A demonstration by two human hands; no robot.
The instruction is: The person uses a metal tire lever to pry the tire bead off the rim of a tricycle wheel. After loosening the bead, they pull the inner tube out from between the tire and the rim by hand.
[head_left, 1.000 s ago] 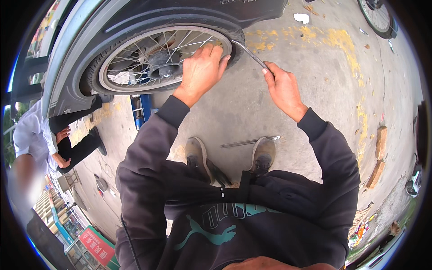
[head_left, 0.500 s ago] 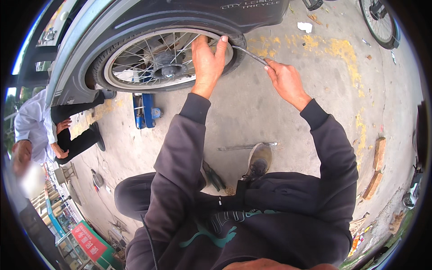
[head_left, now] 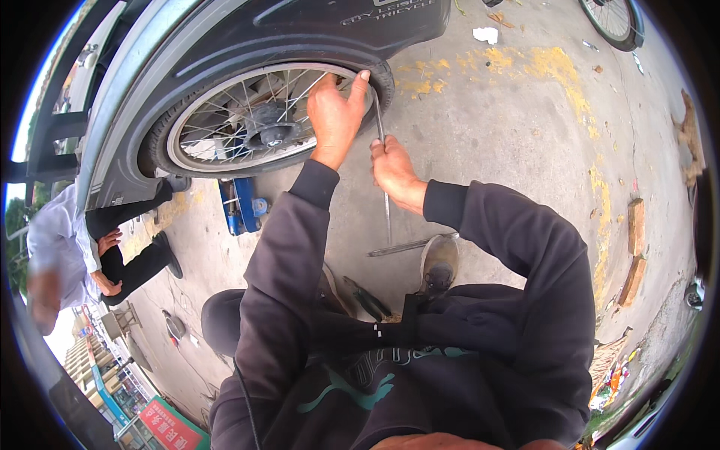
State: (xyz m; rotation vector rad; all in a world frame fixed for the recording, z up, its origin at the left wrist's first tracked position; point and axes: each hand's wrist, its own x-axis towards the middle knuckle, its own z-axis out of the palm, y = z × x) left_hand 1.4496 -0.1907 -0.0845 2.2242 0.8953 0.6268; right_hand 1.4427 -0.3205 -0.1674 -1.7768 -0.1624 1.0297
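Note:
A spoked wheel [head_left: 268, 133] with a black tyre [head_left: 161, 139] sits in the dark grey body [head_left: 120, 176] of a tricycle at upper left. My left hand [head_left: 336, 112] grips the right side of the rim, thumb up beside the tyre and fingertips partly hidden among the spokes. My right hand [head_left: 394, 169] is wrapped round a long steel lever [head_left: 387, 217], whose upper end meets the tyre at the rim. A second steel bar [head_left: 397, 247] lies on the ground by my shoes, with dark-handled pliers [head_left: 367, 304] between them.
A blue jack [head_left: 240, 206] stands below the wheel. A seated person in a white top [head_left: 64, 232] is at the left. Two wooden blocks [head_left: 636, 229] lie at the right. Another bicycle wheel [head_left: 607, 22] is at the top right.
My right hand has swung left and lower, turning the lever from a diagonal to nearly upright in the picture. My left hand moved up the rim about half a second ago.

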